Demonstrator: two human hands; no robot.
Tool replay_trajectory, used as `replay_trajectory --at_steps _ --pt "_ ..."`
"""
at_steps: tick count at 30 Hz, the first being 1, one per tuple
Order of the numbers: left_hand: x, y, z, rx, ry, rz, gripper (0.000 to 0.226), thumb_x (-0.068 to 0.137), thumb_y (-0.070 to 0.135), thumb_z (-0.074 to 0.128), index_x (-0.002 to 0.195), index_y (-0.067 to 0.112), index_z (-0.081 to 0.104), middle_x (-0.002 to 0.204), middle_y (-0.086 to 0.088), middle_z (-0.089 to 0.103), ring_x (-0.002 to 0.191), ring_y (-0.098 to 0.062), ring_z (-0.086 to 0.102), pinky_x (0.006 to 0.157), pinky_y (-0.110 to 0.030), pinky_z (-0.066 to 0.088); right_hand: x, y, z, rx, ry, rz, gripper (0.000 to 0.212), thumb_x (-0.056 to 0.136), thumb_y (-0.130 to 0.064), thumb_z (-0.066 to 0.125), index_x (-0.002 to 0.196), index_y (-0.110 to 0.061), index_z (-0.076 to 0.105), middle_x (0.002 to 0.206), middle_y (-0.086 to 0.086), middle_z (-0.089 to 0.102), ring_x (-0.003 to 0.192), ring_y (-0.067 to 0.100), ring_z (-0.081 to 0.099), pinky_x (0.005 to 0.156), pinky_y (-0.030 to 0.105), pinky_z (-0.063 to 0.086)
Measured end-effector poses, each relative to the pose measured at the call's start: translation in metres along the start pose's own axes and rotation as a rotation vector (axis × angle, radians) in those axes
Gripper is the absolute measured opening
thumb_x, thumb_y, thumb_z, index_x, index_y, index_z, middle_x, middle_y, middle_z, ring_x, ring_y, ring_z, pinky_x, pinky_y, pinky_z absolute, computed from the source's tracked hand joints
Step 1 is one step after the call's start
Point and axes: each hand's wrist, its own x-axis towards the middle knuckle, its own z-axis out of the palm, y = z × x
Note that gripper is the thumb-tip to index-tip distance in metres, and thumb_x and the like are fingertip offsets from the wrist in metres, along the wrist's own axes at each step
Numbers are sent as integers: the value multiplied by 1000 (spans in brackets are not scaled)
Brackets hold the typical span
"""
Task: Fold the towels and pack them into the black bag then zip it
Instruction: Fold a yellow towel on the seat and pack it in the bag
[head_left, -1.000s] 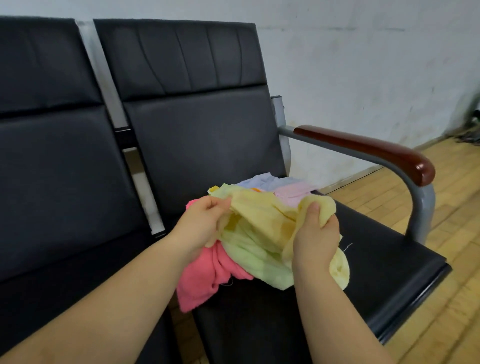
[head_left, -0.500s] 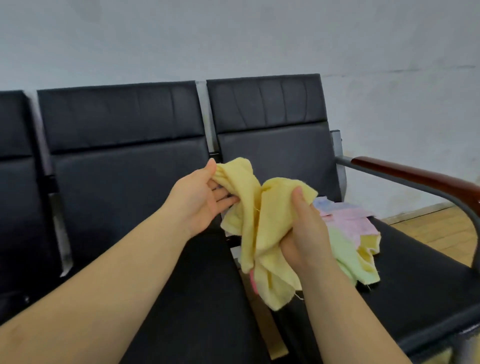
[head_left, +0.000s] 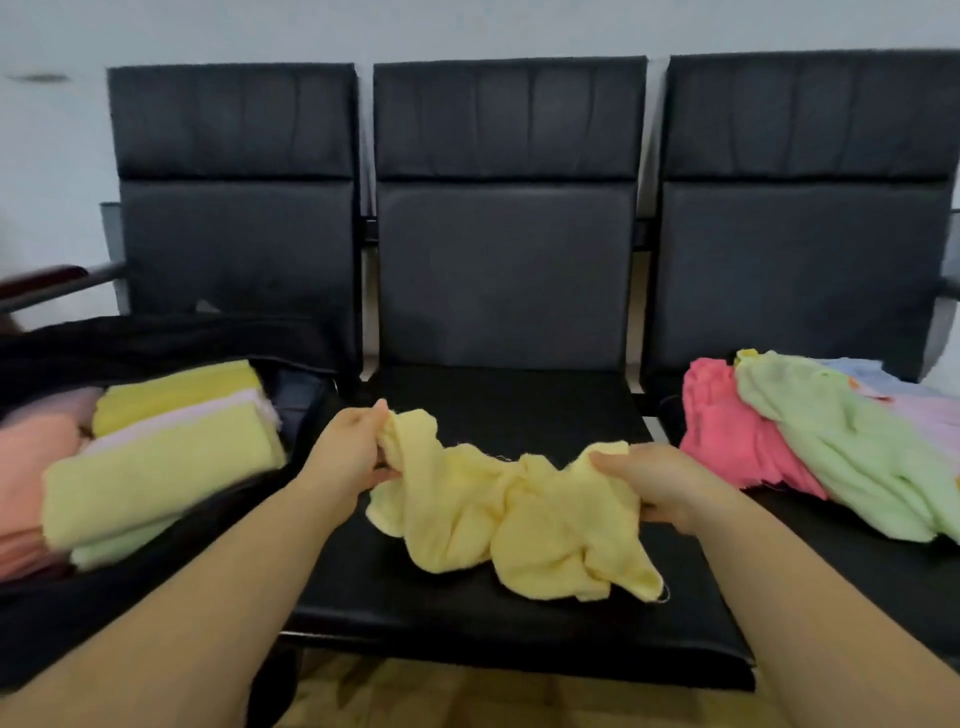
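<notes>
- Right now both hands are on one yellow towel (head_left: 511, 512), stretched crumpled across the middle seat (head_left: 519, 395) of a row of three black chairs.
- Left hand (head_left: 350, 452) grips the towel's left end, fingers curled into the cloth with the thumb on top; that corner stands up just past the knuckles.
- Right hand (head_left: 657, 483) grips the right end, fingers wrapped under the cloth and thumb laid across it.
- Between the hands the towel sags in bunched folds, and its lower edge lies on the seat cushion toward 6 o'clock, with a loose thread at the bottom right corner.
- Over at 9 o'clock the black bag (head_left: 156, 338) sits open on the left seat, with folded towels (head_left: 161, 457) stacked inside: yellow, pale pink and light green on the near side, peach at the far left edge. This part of the view is motion-blurred.
- At 3 o'clock, on the right seat, lies a loose pile of towels (head_left: 810, 441) not yet folded: pink nearest the middle seat, light green draped over it, pale blue and lilac behind.
- A wooden armrest (head_left: 41, 278) shows at the far left, beside the bag.
- No brand, label or writing can be read anywhere on the bag, towels or chairs.
</notes>
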Motion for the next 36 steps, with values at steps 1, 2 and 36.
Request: replay_trajectory --at_steps 1,2,36 --pt "3 -10 -6 89 15 -1 27 101 32 41 89 12 54 97 -8 58 89 -20 59 65 -32 50 2 2 2 -207 53 -27 51 92 -35 59 134 -8 50 122 11 59 107 25 57 95 39 48" --pt "6 -19 -11 174 11 -2 28 101 34 42 92 10 54 95 -9 56 87 -21 58 65 -33 51 4 2 4 -372 99 -53 53 92 -36 57 136 -7 48 126 11 57 109 25 56 93 36 47" --pt "50 -37 25 749 -403 68 28 94 47 50 90 25 67 91 4 68 88 -14 63 83 -32 51 17 0 15 -681 -589 -256 25 79 -49 71 93 -29 73 79 -10 72 68 5 61 69 23 47"
